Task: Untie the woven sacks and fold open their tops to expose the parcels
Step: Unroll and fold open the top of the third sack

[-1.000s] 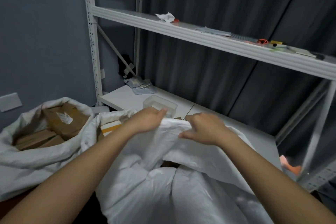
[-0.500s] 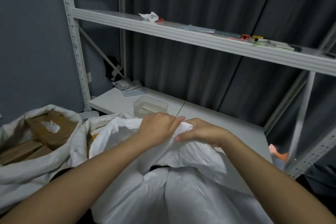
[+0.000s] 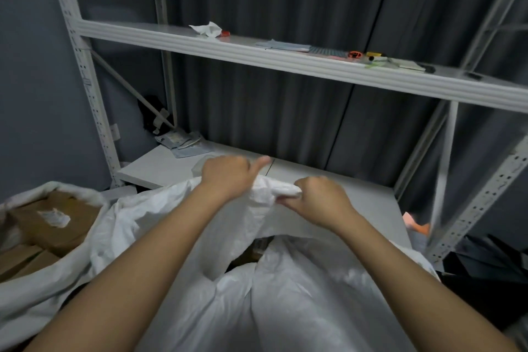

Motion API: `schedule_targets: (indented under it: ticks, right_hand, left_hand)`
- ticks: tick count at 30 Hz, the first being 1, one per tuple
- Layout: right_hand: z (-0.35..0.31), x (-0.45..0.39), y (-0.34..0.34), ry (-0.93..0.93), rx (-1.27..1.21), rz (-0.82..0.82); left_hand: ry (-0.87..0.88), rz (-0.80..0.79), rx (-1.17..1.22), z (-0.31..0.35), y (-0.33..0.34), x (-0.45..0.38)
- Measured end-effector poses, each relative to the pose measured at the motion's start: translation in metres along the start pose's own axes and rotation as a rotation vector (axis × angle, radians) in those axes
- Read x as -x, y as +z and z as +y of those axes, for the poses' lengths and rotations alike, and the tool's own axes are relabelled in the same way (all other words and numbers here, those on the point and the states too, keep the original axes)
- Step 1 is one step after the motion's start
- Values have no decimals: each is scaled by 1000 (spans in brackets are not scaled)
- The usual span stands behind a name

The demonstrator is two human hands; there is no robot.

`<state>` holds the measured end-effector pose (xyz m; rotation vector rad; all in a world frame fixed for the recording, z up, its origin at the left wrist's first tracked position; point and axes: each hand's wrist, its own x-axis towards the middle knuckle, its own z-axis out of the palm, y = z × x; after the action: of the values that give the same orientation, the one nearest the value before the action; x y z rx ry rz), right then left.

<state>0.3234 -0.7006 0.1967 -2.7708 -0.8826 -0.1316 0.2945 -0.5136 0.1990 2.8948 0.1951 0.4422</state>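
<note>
A white woven sack (image 3: 285, 303) stands directly in front of me, its top bunched and lifted. My left hand (image 3: 228, 177) grips the bunched top cloth with the thumb sticking out to the right. My right hand (image 3: 320, 197) grips the same bunch from the right, fingers curled round it. A dark gap (image 3: 251, 257) below the raised cloth shows a bit of brown parcel inside. To the left lies a second white sack (image 3: 43, 283), its top folded open, with brown cardboard parcels (image 3: 57, 220) exposed.
A white metal rack surrounds the spot: a low shelf (image 3: 357, 194) just behind the sack, an upper shelf (image 3: 285, 60) with small items, and posts (image 3: 85, 80) left and right. Dark curtains hang behind. Papers (image 3: 183, 143) lie on the low shelf's back left.
Both hands have risen a little and drawn apart, stretching the bunched sack top between them. My left thumb now sticks out. The camera has swung slightly left.
</note>
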Motion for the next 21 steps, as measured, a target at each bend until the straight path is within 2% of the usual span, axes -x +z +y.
schedule_targets:
  ticks: [2, 3, 4, 5, 7, 8, 9, 11, 12, 13, 14, 15, 16, 17, 18, 19, 21]
  right_hand:
    - [0, 1, -6, 37, -623, -246]
    - [2, 3, -9, 47, -779, -337]
    - [7, 4, -13, 20, -749, -345]
    - [14, 3, -13, 31, -618, -306]
    - [17, 6, -9, -6, -62, -106]
    - [17, 9, -7, 8, 7, -46]
    - [19, 9, -4, 32, -127, -75]
    - [18, 12, -11, 118, -721, -340]
    - [19, 13, -13, 133, -916, -435]
    - [21, 14, -16, 124, -964, -457]
    - [21, 16, -19, 98, -885, -391]
    - [21, 19, -20, 67, -645, -278]
    - [20, 22, -17, 32, -295, -125]
    - [17, 26, -15, 36, -95, 37]
    - [17, 28, -12, 31, -73, 160]
    - [19, 30, -10, 21, -193, 178]
    - [23, 32, -11, -11, -593, -25]
  left_hand:
    - [217, 122, 75, 25, 7, 12]
    - [265, 118, 165, 36, 12, 19]
    - [248, 101, 252, 39, 14, 22]
    - [159, 69, 310, 36, 10, 20]
    - [-10, -37, 320, 19, -1, 6]
    - [-21, -79, 245, 12, -5, 1]
    - [18, -88, 152, 12, -8, -1]
    - [231, 19, 84, 26, -9, 8]
    - [348, 52, 125, 37, -5, 17]
    - [419, 56, 151, 46, -4, 25]
    - [401, 52, 167, 49, -6, 27]
    - [309, 50, 177, 46, -8, 20]
    - [184, 51, 178, 37, -11, 9]
    - [78, 77, 142, 29, -18, 2]
    - [25, 126, 84, 25, -22, -1]
    - [69, 191, 52, 25, -21, 0]
    - [303, 256, 96, 41, -11, 10]
